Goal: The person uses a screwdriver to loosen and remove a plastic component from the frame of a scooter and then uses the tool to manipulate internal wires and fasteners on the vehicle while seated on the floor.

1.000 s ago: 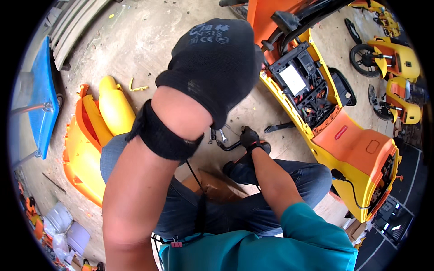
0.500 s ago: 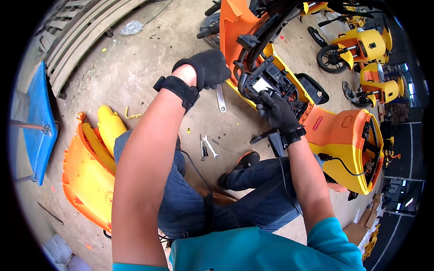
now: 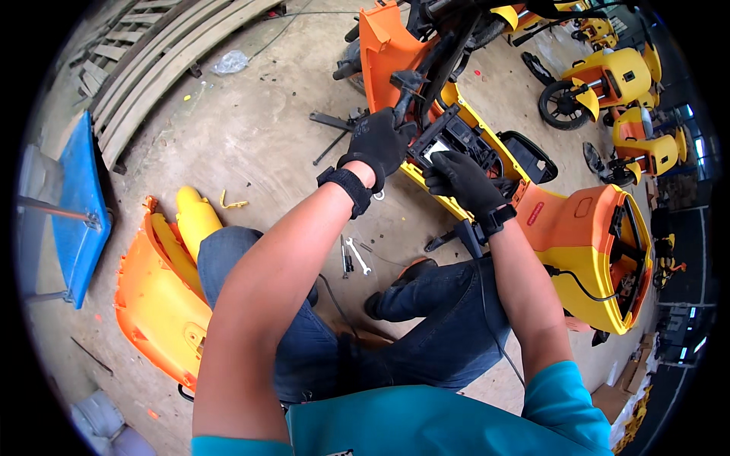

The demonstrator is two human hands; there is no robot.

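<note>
My left hand (image 3: 378, 143), in a black glove, is closed at the front of the scooter frame (image 3: 445, 57), its fingertips by a dark part; what it grips is hidden. My right hand (image 3: 464, 182), also gloved, has its fingers curled at the edge of a black component with a white face (image 3: 435, 149); whether it holds anything small cannot be made out. This component sits in the scooter's open yellow footwell (image 3: 483, 125), among black electrical parts and cables. The ring end of a wrench (image 3: 379, 195) shows on the floor below my left wrist.
An open-end wrench (image 3: 357, 256) and a screwdriver-like tool (image 3: 346, 257) lie between my legs. Orange-yellow body panels (image 3: 163, 304) rest at left, near a blue platform (image 3: 80, 216). Wooden pallets (image 3: 163, 64) stand far left; other yellow scooters (image 3: 616, 80) stand at right.
My left hand has moved right and down to the scooter frame, uncovering a black metal piece on the floor. My right hand stays at the white-faced component. The view has shifted slightly.
</note>
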